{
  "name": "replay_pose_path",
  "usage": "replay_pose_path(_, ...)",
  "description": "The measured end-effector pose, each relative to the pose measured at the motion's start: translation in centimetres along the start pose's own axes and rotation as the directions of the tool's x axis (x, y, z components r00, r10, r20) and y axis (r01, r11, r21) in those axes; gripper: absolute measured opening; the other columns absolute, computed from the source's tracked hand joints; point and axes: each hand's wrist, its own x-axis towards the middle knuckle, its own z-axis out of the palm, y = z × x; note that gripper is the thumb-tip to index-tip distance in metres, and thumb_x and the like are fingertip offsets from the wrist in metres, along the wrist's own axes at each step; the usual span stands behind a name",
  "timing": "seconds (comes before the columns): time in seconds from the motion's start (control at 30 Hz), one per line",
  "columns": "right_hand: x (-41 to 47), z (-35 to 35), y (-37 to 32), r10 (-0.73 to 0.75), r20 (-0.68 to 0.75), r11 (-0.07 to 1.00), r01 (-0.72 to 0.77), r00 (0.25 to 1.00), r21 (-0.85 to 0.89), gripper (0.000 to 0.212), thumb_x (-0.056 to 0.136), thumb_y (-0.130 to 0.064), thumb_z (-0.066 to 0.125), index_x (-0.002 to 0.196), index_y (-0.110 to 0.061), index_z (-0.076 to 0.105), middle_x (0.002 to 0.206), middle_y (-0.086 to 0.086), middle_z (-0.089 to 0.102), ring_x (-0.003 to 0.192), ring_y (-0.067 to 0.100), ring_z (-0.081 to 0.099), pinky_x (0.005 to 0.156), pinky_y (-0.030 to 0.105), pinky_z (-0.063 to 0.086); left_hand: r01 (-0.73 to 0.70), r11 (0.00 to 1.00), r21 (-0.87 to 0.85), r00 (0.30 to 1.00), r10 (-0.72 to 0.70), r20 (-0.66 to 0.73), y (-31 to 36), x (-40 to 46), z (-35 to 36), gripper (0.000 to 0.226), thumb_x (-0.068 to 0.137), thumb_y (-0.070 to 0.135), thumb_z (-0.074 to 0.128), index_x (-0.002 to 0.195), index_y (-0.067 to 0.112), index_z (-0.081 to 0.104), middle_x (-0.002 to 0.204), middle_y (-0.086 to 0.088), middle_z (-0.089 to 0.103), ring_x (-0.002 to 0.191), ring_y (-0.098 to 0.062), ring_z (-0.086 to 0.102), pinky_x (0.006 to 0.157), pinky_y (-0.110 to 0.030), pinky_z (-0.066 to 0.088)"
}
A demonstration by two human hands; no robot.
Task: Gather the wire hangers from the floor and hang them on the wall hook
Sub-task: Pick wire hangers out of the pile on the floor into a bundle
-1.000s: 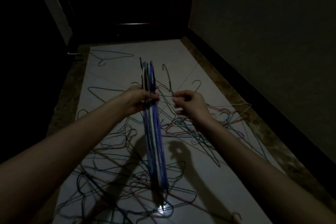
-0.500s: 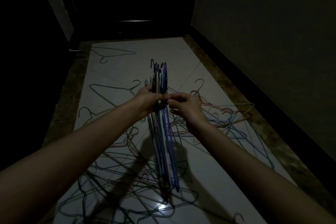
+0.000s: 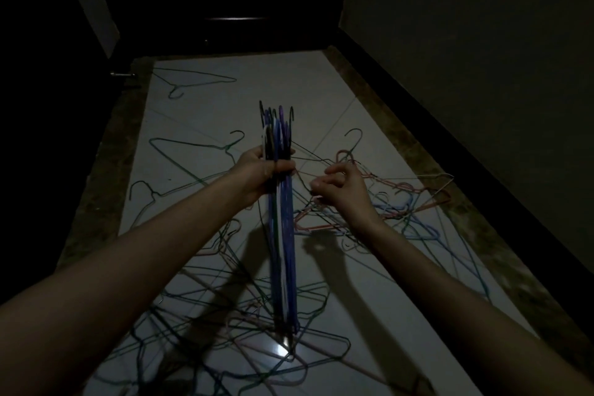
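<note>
The left hand is gripping a bundle of blue, white and dark wire hangers just below their hooks, fingers wrapped tight, the stack hanging upright above the pale tiled floor. To the right of the bundle, the right hand is hovering with loosely curled fingers; whether it is pinching a thin wire is too dim to tell. Loose tangled hangers are lying beneath and around the bundle. The bundle's lower ends are likely snagging in that tangle, which could drag several up together or pull the stack askew. No wall hook is showing.
</note>
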Motion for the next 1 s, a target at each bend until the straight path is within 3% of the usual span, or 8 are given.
replay_pose_path(0.2,4.4,-4.6,4.1,0.018,-0.102,0.974,-0.041,0.995,-0.224,0.029,0.079,0.011,0.063,0.102,0.001,0.05,0.078,0.004,0.053,0.075,0.015,0.053,0.058,0.009,0.047,-0.003,0.999,-0.046,1.0,0.004,0.028,0.4,1.6,-0.3,0.021,0.083,-0.006,0.062,0.091,0.013,0.06,0.081,-0.009,0.063,0.057,-0.01,0.065,0.049,-0.018,0.051)
replay_pose_path(0.3,7.2,-6.1,5.3,-0.006,-0.146,0.916,-0.053,0.989,-0.397,0.038,0.079,-0.001,0.07,0.113,0.004,0.053,0.105,0.012,0.059,0.097,0.018,0.054,0.076,0.017,0.042,0.001,0.996,-0.093,1.0,0.002,0.029,0.2,2.5,-0.4,0.02,0.083,-0.009,0.061,0.093,0.008,0.06,0.079,-0.013,0.062,0.054,-0.012,0.066,0.05,-0.02,0.052)
replay_pose_path(0.4,9.9,-6.6,6.6,0.04,-0.133,0.882,-0.097,0.99,-0.462,0.055,0.078,-0.007,0.072,0.127,0.001,0.047,0.132,0.016,0.05,0.122,0.025,0.047,0.09,0.023,0.037,0.0,0.996,-0.091,1.0,-0.001,-0.006,-0.1,3.4,-0.6,0.023,0.083,-0.007,0.062,0.102,0.004,0.058,0.076,-0.011,0.06,0.05,-0.008,0.063,0.045,-0.016,0.047)
replay_pose_path(0.57,13.2,-5.9,8.5,0.166,-0.107,0.867,-0.197,0.98,-0.458,0.08,0.077,-0.014,0.075,0.142,-0.006,0.029,0.146,0.016,0.035,0.131,0.031,0.039,0.098,0.035,0.04,-0.013,0.99,-0.141,0.997,0.002,-0.073,-0.5,4.6,-1.7,0.022,0.083,-0.006,0.062,0.103,0.005,0.059,0.081,-0.011,0.063,0.055,-0.009,0.065,0.051,-0.016,0.05)
replay_pose_path(0.63,13.9,-5.7,9.0,0.193,-0.11,0.884,-0.221,0.975,-0.411,0.079,0.077,-0.015,0.075,0.141,-0.006,0.029,0.14,0.02,0.041,0.124,0.034,0.046,0.095,0.039,0.043,-0.031,0.99,-0.134,0.996,0.02,-0.084,-0.5,4.9,-2.1,0.022,0.083,-0.006,0.062,0.102,0.004,0.06,0.081,-0.01,0.063,0.055,-0.008,0.065,0.053,-0.016,0.051)
replay_pose_path(0.73,14.6,-5.3,9.0,0.149,-0.145,0.918,-0.191,0.978,-0.347,0.057,0.085,-0.021,0.067,0.131,-0.005,0.037,0.103,0.013,0.055,0.095,0.034,0.059,0.085,0.046,0.052,-0.046,0.995,-0.089,0.994,0.037,-0.103,-0.4,4.9,-2.5,0.019,0.083,-0.005,0.063,0.095,0.009,0.062,0.08,-0.008,0.063,0.054,-0.006,0.064,0.05,-0.014,0.048)
replay_pose_path(0.83,15.0,-4.9,7.7,0.036,-0.18,0.922,-0.103,0.983,-0.373,0.031,0.093,-0.025,0.055,0.112,-0.001,0.053,0.088,0.007,0.054,0.071,0.016,0.055,0.067,0.026,0.052,-0.055,0.996,-0.075,0.992,0.046,-0.12,-0.3,4.6,-2.8,0.019,0.083,-0.006,0.063,0.088,0.012,0.061,0.079,-0.008,0.061,0.051,-0.006,0.063,0.048,-0.013,0.047)
replay_pose_path(1.0,14.1,-4.7,4.0,-0.031,-0.053,0.92,0.008,0.998,-0.392,0.021,0.098,-0.014,0.043,0.091,-0.002,0.058,0.067,0.008,0.055,0.039,-0.001,0.045,0.041,0.013,0.035,-0.052,0.997,-0.065,0.991,0.043,-0.124,0.2,3.9,-3.0,0.018,0.084,-0.005,0.061,0.093,0.01,0.06,0.079,-0.009,0.061,0.051,-0.005,0.063,0.047,-0.013,0.046)
